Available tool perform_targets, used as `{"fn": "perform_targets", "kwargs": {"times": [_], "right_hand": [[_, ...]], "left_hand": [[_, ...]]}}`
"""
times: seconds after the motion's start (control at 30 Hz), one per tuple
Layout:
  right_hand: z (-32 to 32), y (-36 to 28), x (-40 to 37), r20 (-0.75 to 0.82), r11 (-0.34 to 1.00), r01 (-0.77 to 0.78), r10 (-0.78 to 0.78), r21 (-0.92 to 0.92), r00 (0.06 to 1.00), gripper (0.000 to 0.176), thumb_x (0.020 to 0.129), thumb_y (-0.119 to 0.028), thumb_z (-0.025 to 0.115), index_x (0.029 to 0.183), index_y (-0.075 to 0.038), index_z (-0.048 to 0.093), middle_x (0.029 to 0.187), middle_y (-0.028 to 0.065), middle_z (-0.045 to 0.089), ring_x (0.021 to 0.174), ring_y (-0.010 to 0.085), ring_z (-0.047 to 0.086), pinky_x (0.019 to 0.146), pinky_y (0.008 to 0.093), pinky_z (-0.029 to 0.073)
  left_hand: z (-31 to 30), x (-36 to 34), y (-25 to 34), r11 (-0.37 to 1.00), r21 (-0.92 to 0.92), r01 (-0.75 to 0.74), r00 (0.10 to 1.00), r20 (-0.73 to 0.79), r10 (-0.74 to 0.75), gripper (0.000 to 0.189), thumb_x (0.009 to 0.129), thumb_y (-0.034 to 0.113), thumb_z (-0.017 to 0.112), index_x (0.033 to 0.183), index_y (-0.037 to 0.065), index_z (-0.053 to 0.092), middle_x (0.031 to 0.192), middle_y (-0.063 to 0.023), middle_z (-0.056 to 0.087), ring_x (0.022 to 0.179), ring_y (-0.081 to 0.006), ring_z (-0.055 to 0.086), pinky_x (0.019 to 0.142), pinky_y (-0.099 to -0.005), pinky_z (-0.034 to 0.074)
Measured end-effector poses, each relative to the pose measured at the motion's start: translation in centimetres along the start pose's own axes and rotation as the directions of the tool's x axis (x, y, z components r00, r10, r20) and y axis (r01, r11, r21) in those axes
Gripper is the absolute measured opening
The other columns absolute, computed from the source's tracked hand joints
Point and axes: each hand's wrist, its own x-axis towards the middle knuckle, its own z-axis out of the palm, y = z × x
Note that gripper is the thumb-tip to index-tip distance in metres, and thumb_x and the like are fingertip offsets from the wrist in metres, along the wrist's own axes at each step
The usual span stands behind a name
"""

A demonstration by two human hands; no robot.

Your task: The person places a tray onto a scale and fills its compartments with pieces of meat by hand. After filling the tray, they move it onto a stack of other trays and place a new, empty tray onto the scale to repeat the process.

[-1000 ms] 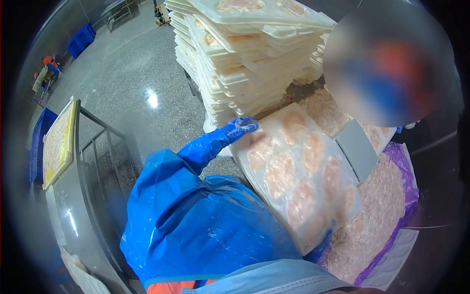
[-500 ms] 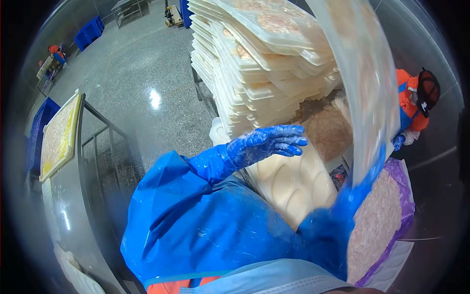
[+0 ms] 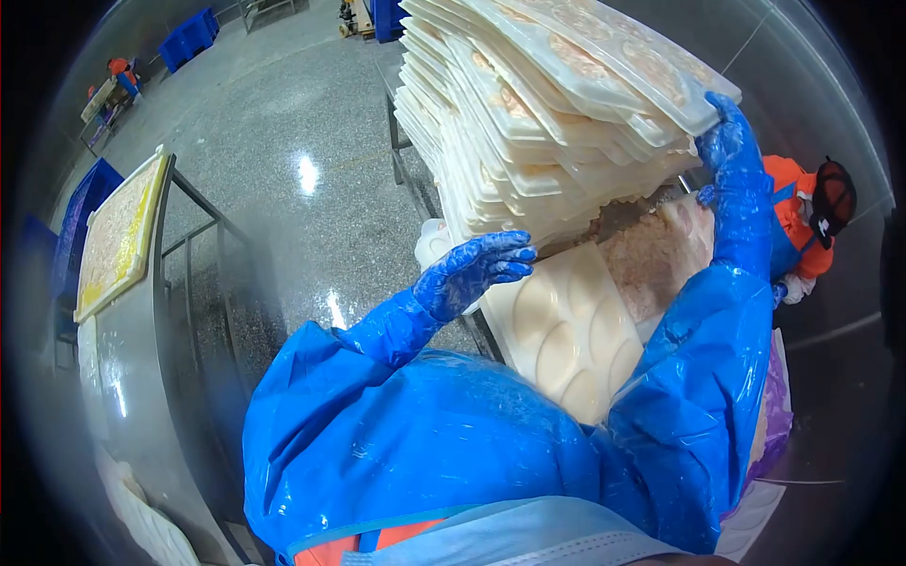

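My left hand (image 3: pixel 477 274), in a blue glove, is held in the air with its fingers stretched out and nothing in it. Just to its right lies a white tray with rounded hollows (image 3: pixel 569 325). My right hand (image 3: pixel 729 127), also gloved in blue, grips the near right corner of the top tray (image 3: pixel 651 71), which holds pale minced material. That tray rests on a tall, uneven stack of similar trays (image 3: pixel 510 151). Beside the hollow tray is a mass of pinkish mince (image 3: pixel 656 250), partly hidden by my right arm.
A co-worker in orange and blue (image 3: pixel 802 208) stands at the right, close to my right arm. A purple sheet (image 3: pixel 776 406) shows below. At the left are a metal table (image 3: pixel 127 377), a yellowish filled tray (image 3: pixel 118 236) and a blue bin (image 3: pixel 85 212).
My right hand has moved up and away, and the filled tray that hung upright beside the stack now lies on top of it. My left hand has shifted slightly left.
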Motion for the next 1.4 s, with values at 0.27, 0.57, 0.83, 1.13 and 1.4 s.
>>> {"fn": "perform_targets", "kwargs": {"times": [0.27, 0.57, 0.83, 1.13, 1.4], "right_hand": [[-0.9, -1.6, 0.3, 0.143, 0.973, -0.043, 0.077, -0.229, 0.987, 0.047, 0.097, -0.011, 0.057, 0.140, 0.001, 0.043, 0.134, 0.0212, 0.056, 0.118, 0.0325, 0.061, 0.098, 0.0417, 0.053], [-12.3, 9.4, -18.9, 0.312, 0.935, -0.106, 0.218, -0.340, 0.925, 0.023, 0.097, -0.024, 0.062, 0.109, -0.005, 0.063, 0.088, 0.0119, 0.071, 0.078, 0.0205, 0.071, 0.064, 0.0306, 0.057], [-35.5, 14.8, -58.4, -0.553, 0.158, -0.608, -0.630, -0.778, 0.545, 0.030, 0.086, -0.029, 0.074, 0.105, -0.006, 0.067, 0.093, 0.0146, 0.069, 0.086, 0.0306, 0.068, 0.077, 0.0388, 0.054], [-45.2, 9.0, -72.2, -0.743, -0.065, -0.867, -0.485, -0.495, 0.460, 0.083, 0.071, -0.044, 0.083, 0.140, -0.012, 0.050, 0.131, 0.0217, 0.058, 0.122, 0.0411, 0.055, 0.102, 0.0467, 0.046], [-43.2, 12.3, -67.8, -0.614, 0.062, -0.727, -0.588, -0.683, 0.526, 0.052, 0.080, -0.029, 0.073, 0.126, -0.009, 0.056, 0.114, 0.0223, 0.066, 0.107, 0.0403, 0.063, 0.091, 0.0462, 0.051]], "left_hand": [[1.9, 1.6, -3.2, 0.992, -0.007, 0.126, 0.990, 0.069, -0.126, 0.062, 0.103, 0.041, 0.044, 0.146, -0.003, 0.041, 0.149, -0.0174, 0.045, 0.134, -0.0319, 0.048, 0.114, -0.0484, 0.036], [2.8, 2.4, -11.0, 0.913, 0.014, 0.407, 0.911, -0.076, -0.405, 0.058, 0.100, 0.037, 0.050, 0.140, -0.005, 0.047, 0.138, -0.0182, 0.057, 0.127, -0.0313, 0.055, 0.110, -0.0494, 0.041], [17.4, 4.8, -30.6, 0.615, 0.738, 0.278, 0.366, 0.511, -0.778, 0.041, 0.098, 0.026, 0.060, 0.128, -0.002, 0.062, 0.128, -0.0140, 0.064, 0.115, -0.0254, 0.062, 0.104, -0.0361, 0.046], [31.4, -4.7, -54.5, 0.501, 0.683, -0.532, 0.264, 0.695, -0.669, 0.093, 0.079, 0.031, 0.078, 0.153, 0.007, 0.028, 0.152, -0.0199, 0.041, 0.140, -0.0347, 0.040, 0.116, -0.0426, 0.034], [29.0, -2.7, -56.4, 0.571, 0.818, -0.074, 0.235, 0.570, -0.787, 0.075, 0.073, 0.015, 0.081, 0.140, 0.008, 0.049, 0.134, -0.0183, 0.058, 0.125, -0.0299, 0.055, 0.106, -0.0388, 0.044]]}}
